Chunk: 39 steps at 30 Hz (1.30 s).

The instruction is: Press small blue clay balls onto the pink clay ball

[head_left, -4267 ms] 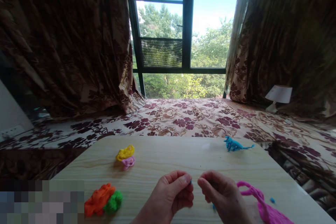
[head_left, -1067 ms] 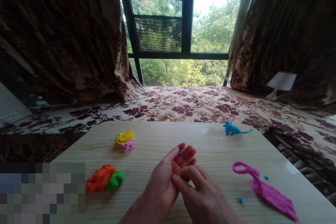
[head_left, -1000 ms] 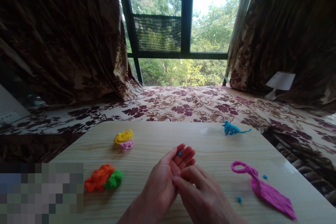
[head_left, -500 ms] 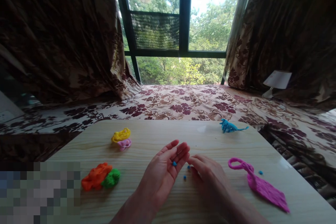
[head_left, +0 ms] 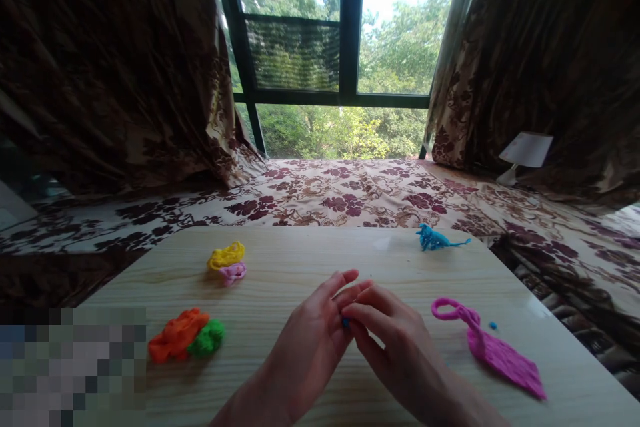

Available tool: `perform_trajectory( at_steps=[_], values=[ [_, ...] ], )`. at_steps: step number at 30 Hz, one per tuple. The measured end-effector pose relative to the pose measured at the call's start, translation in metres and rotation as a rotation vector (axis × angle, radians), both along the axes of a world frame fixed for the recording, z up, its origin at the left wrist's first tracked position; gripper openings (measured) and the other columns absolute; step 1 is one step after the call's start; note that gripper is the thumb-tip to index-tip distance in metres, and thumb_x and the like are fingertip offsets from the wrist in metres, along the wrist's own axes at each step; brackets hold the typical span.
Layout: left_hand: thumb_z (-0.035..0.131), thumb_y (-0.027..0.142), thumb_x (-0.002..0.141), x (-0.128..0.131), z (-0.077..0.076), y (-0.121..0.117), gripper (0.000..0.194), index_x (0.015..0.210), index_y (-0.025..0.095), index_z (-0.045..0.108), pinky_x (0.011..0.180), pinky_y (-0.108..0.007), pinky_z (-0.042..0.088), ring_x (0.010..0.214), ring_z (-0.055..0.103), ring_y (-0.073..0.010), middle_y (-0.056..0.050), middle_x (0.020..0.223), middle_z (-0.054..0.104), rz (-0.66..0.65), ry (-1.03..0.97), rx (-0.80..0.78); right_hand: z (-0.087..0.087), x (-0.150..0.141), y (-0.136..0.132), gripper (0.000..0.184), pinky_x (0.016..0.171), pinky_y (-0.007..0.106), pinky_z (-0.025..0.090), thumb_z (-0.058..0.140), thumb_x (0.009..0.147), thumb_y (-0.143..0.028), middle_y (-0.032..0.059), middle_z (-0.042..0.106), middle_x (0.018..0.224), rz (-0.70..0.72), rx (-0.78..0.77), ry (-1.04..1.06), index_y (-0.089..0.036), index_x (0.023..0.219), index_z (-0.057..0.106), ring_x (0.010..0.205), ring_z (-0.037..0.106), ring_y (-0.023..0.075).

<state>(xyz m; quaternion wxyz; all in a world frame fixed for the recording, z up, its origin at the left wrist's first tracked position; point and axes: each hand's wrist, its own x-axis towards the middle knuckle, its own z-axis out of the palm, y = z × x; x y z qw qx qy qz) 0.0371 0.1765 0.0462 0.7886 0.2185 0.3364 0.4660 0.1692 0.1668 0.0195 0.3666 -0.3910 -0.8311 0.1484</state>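
My left hand (head_left: 316, 328) is palm up above the table with its fingers stretched out and slightly cupped. My right hand (head_left: 395, 333) reaches across to it, its fingertips pinched together against the left palm. Between those fingertips and the palm shows a small piece of blue modelling clay (head_left: 346, 323); the right fingers partly hide it. Right of my hands lies a flat magenta clay piece with a loop (head_left: 505, 359). Beside that sits another small blue clay bit (head_left: 493, 325).
On the pale wooden table (head_left: 280, 253) lie orange clay (head_left: 178, 335), green clay (head_left: 207, 338), yellow clay (head_left: 227, 256) and pink clay (head_left: 233, 272) at the left. A stringy blue clay lump (head_left: 433, 237) is at the back right. A small lamp (head_left: 526, 149) stands beyond the table.
My right hand has moved from the tabletop up to my left palm, fingertips now pinched there. The two blue bits beside it no longer show on the table. The view has shifted slightly.
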Motion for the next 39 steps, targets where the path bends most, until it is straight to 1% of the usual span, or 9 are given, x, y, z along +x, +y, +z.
perform_trajectory(
  at_steps=[3, 6, 9, 11, 18, 27, 34, 37, 39],
  values=[
    [0.050, 0.035, 0.083, -0.002, 0.001, 0.000, 0.033, 0.109, 0.016, 0.056, 0.085, -0.030, 0.044, 0.100, 0.057, -0.0203, -0.011, 0.110, 0.061, -0.017, 0.084, 0.046, 0.000, 0.003, 0.002, 0.016, 0.072, 0.027, 0.044, 0.046, 0.085, -0.014, 0.0040, 0.057, 0.090, 0.001, 0.025, 0.037, -0.021, 0.092, 0.059, 0.082, 0.053, 0.0147],
    [0.052, 0.033, 0.081, -0.005, 0.001, 0.001, 0.027, 0.098, 0.016, 0.063, 0.089, -0.030, 0.040, 0.102, 0.054, -0.0208, -0.008, 0.102, 0.064, 0.026, 0.351, 0.218, 0.002, 0.008, 0.005, 0.015, 0.068, 0.026, 0.045, 0.047, 0.085, -0.014, 0.0043, 0.057, 0.088, -0.088, 0.042, 0.138, -0.020, 0.092, 0.059, 0.077, 0.054, 0.0136],
    [0.054, 0.033, 0.080, -0.008, 0.003, 0.002, 0.024, 0.090, 0.017, 0.067, 0.085, -0.027, 0.039, 0.089, 0.055, -0.0174, -0.004, 0.084, 0.066, -0.013, 0.610, 0.424, 0.005, 0.013, 0.007, 0.014, 0.063, 0.025, 0.045, 0.048, 0.085, -0.015, 0.0035, 0.056, 0.083, -0.149, 0.040, 0.201, -0.019, 0.091, 0.059, 0.072, 0.054, 0.0127],
    [0.053, 0.035, 0.080, -0.010, 0.005, 0.003, 0.025, 0.086, 0.017, 0.069, 0.078, -0.025, 0.040, 0.080, 0.053, -0.0154, -0.002, 0.076, 0.064, -0.065, 0.653, 0.476, 0.005, 0.013, 0.006, 0.013, 0.062, 0.025, 0.045, 0.048, 0.084, -0.015, 0.0033, 0.056, 0.083, -0.138, 0.027, 0.216, -0.019, 0.090, 0.060, 0.071, 0.054, 0.0127],
    [0.059, 0.034, 0.075, -0.012, 0.012, 0.004, 0.022, 0.080, 0.015, 0.070, 0.072, -0.024, 0.039, 0.076, 0.053, -0.0161, -0.003, 0.074, 0.066, -0.131, 0.630, 0.414, 0.007, 0.011, 0.006, 0.022, 0.064, 0.025, 0.046, 0.049, 0.083, -0.014, 0.0045, 0.057, 0.090, -0.041, 0.015, 0.236, -0.021, 0.101, 0.060, 0.076, 0.055, 0.0133],
    [0.060, 0.034, 0.074, -0.015, 0.009, 0.004, 0.022, 0.070, 0.014, 0.068, 0.070, -0.025, 0.037, 0.071, 0.051, -0.0140, -0.001, 0.069, 0.062, -0.144, 0.668, 0.432, 0.007, 0.015, 0.005, 0.016, 0.062, 0.024, 0.042, 0.050, 0.083, -0.014, 0.0015, 0.057, 0.080, -0.026, -0.044, 0.242, -0.021, 0.088, 0.064, 0.072, 0.055, 0.0119],
    [0.061, 0.036, 0.072, -0.011, 0.001, 0.005, 0.024, 0.070, 0.013, 0.068, 0.060, -0.023, 0.035, 0.061, 0.048, -0.0120, -0.001, 0.064, 0.060, -0.132, 0.691, 0.441, 0.009, 0.010, 0.001, 0.012, 0.059, 0.025, 0.041, 0.051, 0.074, -0.010, -0.0005, 0.052, 0.068, -0.177, 0.012, 0.193, -0.018, 0.068, 0.057, 0.065, 0.051, 0.0127],
    [0.062, 0.031, 0.070, -0.009, 0.002, 0.005, 0.018, 0.067, 0.014, 0.065, 0.061, -0.023, 0.036, 0.060, 0.048, -0.0111, 0.001, 0.062, 0.060, -0.111, 0.698, 0.402, 0.006, 0.009, 0.004, 0.010, 0.057, 0.024, 0.040, 0.051, 0.072, -0.010, -0.0014, 0.050, 0.066, -0.235, -0.033, 0.209, -0.018, 0.067, 0.054, 0.061, 0.050, 0.0120],
    [0.061, 0.027, 0.070, -0.009, 0.005, 0.004, 0.015, 0.064, 0.014, 0.063, 0.064, -0.023, 0.038, 0.061, 0.050, -0.0112, 0.001, 0.060, 0.059, -0.086, 0.672, 0.367, 0.003, 0.010, 0.008, 0.009, 0.054, 0.023, 0.040, 0.051, 0.073, -0.011, -0.0020, 0.051, 0.064, -0.271, -0.111, 0.244, -0.018, 0.069, 0.055, 0.057, 0.049, 0.0111]
  ],
)
